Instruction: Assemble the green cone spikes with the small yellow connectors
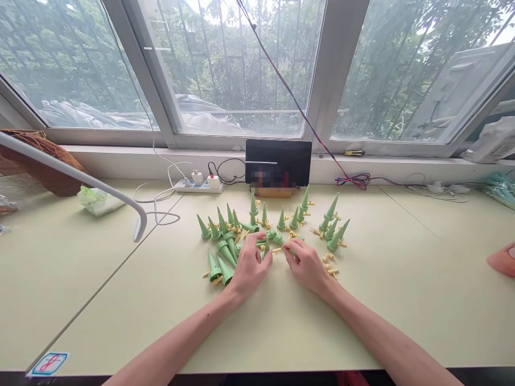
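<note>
My left hand point(248, 271) is closed around a green plastic watering spike point(266, 246), whose pointed tip stands up between the thumb and fingers. A small yellow valve point(277, 250) lies between the two hands, pinched at its right end by the fingertips of my right hand point(306, 266). It points toward the spike; whether the two touch I cannot tell. Several green spikes point(227, 252) stand and lie around my left hand. More upright spikes fitted with yellow valves point(330, 231) are beyond my right hand, and loose yellow valves point(330, 259) lie beside it.
A dark tablet point(277, 163) leans at the back by the window. Left of it is a power strip point(200, 186) with plugs and cables. A white curved arm point(80, 174) reaches in from the left, near a soft green-white packet point(100, 200). Bundled wires point(356, 181) lie back right.
</note>
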A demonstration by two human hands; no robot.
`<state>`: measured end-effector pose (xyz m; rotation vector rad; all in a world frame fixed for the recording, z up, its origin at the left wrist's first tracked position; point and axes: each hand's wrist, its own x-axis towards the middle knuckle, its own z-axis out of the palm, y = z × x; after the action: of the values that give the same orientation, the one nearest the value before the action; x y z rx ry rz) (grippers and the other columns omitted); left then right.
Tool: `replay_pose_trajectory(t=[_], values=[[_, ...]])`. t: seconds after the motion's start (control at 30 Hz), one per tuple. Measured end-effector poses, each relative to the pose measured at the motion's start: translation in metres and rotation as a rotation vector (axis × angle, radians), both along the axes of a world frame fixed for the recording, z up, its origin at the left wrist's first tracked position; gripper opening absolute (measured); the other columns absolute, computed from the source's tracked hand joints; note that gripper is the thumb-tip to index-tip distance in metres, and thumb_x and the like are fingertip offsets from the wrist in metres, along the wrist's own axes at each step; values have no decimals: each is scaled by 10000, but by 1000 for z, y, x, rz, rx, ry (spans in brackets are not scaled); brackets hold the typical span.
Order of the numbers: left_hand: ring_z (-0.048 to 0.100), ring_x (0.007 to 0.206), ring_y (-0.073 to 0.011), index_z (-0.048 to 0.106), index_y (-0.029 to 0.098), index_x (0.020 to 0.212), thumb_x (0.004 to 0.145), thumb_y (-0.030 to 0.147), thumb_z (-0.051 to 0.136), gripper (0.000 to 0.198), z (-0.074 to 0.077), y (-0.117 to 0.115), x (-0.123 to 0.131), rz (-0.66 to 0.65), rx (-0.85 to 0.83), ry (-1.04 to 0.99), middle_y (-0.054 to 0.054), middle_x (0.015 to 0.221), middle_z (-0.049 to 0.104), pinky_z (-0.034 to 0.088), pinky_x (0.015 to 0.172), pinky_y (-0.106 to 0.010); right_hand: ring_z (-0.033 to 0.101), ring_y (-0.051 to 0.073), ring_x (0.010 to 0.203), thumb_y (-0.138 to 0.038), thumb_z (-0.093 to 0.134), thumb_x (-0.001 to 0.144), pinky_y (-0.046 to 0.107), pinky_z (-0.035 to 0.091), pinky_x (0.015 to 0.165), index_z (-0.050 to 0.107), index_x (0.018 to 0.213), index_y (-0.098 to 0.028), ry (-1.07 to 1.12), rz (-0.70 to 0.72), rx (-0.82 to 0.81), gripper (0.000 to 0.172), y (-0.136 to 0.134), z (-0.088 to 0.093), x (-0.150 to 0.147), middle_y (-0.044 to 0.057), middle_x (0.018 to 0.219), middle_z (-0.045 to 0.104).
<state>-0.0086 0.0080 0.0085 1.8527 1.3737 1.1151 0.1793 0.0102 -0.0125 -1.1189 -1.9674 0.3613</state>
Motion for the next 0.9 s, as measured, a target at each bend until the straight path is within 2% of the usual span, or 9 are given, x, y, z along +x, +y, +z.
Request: replay_pose_trajectory(t=[0.17, 0.27, 0.4, 0.5, 0.7, 0.9], values=[[431, 510, -57, 509, 210, 1195, 904, 261, 565, 300, -1, 2, -1, -9, 13, 3, -64, 1141, 588, 441, 548, -257, 513, 140, 597, -217, 472, 1007, 279, 447, 588, 633, 959, -212, 22, -1, -14, 169, 0, 0, -1, 49, 896, 612], [426, 510, -67, 522, 200, 1176, 906, 277, 561, 284, -3, 3, -1, -21, -2, 10, -58, 1075, 605, 424, 529, -252, 526, 132, 583, -223, 488, 1002, 291, 473, 598, 642, 1068, -222, 20, 12, -44, 167, -1, 1, 0, 72, 1026, 647], [461, 569, -103, 549, 191, 1090, 928, 308, 527, 201, -7, 5, -1, -66, -14, 31, -52, 979, 596, 414, 518, -245, 614, 168, 722, -230, 525, 991, 318, 512, 675, 629, 1189, -240, -51, 71, -77, 224, 1, 0, 0, 92, 1163, 645], [496, 629, -129, 559, 187, 1074, 939, 313, 513, 190, -8, 5, -1, -87, -26, 42, -62, 961, 602, 429, 531, -247, 629, 191, 804, -226, 514, 1002, 327, 509, 714, 644, 1172, -236, -110, 98, -83, 214, 2, -2, 0, 80, 1076, 657], [519, 670, -148, 581, 199, 972, 953, 309, 498, 139, -4, 4, 0, -136, -18, 49, -67, 966, 633, 483, 589, -274, 600, 183, 761, -242, 513, 1014, 306, 480, 686, 673, 1053, -225, -80, 96, -107, 166, 6, -5, 1, 51, 920, 642], [524, 676, -155, 590, 210, 959, 953, 287, 494, 123, -6, 5, 0, -150, 35, 61, -62, 940, 637, 478, 595, -275, 554, 178, 700, -250, 475, 1018, 297, 456, 647, 663, 934, -208, 16, 97, -95, 210, 5, 1, 0, 43, 813, 600]])
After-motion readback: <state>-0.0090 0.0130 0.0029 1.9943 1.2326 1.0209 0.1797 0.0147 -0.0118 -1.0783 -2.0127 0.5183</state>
